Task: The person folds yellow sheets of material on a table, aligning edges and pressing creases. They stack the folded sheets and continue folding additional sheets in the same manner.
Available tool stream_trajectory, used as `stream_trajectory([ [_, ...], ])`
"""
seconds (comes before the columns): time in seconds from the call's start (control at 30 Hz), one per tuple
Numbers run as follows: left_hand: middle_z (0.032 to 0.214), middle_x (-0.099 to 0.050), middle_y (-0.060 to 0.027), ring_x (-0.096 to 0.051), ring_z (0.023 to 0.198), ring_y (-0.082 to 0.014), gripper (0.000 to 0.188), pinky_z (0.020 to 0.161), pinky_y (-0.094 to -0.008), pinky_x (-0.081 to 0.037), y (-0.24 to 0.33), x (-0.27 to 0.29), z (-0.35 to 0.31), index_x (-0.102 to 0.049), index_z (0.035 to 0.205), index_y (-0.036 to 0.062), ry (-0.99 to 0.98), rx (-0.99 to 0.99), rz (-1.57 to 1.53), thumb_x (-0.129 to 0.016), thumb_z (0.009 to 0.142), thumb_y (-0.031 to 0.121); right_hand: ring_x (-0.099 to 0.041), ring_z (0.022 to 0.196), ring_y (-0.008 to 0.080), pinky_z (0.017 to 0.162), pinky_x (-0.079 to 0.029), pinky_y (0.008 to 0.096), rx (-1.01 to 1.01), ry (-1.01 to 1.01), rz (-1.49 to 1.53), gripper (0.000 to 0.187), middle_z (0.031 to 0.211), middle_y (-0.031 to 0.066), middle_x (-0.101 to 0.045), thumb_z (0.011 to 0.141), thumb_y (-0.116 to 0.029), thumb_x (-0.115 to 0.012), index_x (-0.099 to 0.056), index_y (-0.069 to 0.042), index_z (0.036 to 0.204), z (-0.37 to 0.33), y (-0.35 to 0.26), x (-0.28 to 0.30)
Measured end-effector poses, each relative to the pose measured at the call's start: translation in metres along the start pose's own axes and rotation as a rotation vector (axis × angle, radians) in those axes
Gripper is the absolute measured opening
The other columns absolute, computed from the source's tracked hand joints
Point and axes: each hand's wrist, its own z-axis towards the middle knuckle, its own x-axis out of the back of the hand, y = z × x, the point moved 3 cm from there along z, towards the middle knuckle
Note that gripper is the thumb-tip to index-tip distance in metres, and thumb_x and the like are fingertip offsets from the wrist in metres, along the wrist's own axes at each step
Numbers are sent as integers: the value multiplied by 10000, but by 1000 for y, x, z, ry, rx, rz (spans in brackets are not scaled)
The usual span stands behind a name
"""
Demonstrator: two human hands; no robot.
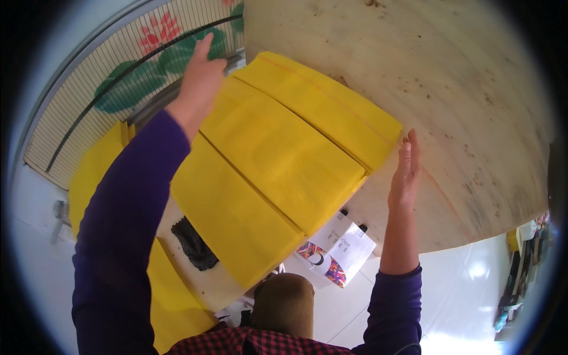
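Three flat stacks of yellow sheets lie side by side on a pale table: the far stack (325, 103), the middle stack (284, 157) and the near stack (231, 213). My left hand (204, 80) is by the left ends of the far and middle stacks, its index finger stretched out and holding nothing visible. At the far stack's right end, my right hand (405, 177) is upright and edge-on with straight fingers, nothing in it. Whether either hand touches the sheets, I cannot tell.
A black crumpled cloth (195, 244) lies beside the near stack. More yellow sheets (171, 302) are at the lower left. A white printed bag (340, 245) shows below the table (473, 118). A slatted panel (133, 77) with painted flowers borders the left side.
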Motion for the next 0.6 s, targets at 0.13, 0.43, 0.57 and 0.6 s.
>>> stream_trajectory([
  [0.13, 1509, -260, -159, -277, 1365, -229, 598, 1081, -326, -281, 20, 59, -47, -349, 1452, 154, -48, -25, -73, -506, 885, 43, -70, 1448, 271, 1157, -108, 351, 67, 9, 63, 763, 1553, 182, -112, 984, -520, -331, -143, 40, 1467, -10, 0, -18],
  [0.43, 1489, -335, -122, -275, 1391, -224, 509, 1138, -318, -181, 31, 252, -203, -347, 1418, -14, 274, -58, 234, -407, 916, 43, -34, 1451, 282, 1161, -85, 355, 24, 104, 164, 753, 1562, 183, -32, 988, -527, -284, -108, 18, 1478, -4, 8, -46],
  [0.57, 1497, -305, -138, -260, 1397, -237, 518, 1139, -330, -193, 28, 311, -280, -296, 1435, -22, 357, -22, 201, -384, 928, 39, -66, 1448, 283, 1159, -96, 349, 12, 157, 179, 742, 1555, 193, -79, 991, -516, -287, -124, 21, 1476, -1, 14, -46],
  [0.6, 1485, -328, -137, -288, 1384, -236, 511, 1135, -331, -202, 25, 322, -300, -313, 1425, -33, 386, -3, 34, -391, 925, 45, -80, 1447, 282, 1159, -99, 347, 3, 173, 172, 736, 1553, 194, -93, 993, -511, -288, -128, 21, 1476, 1, 16, -44],
])
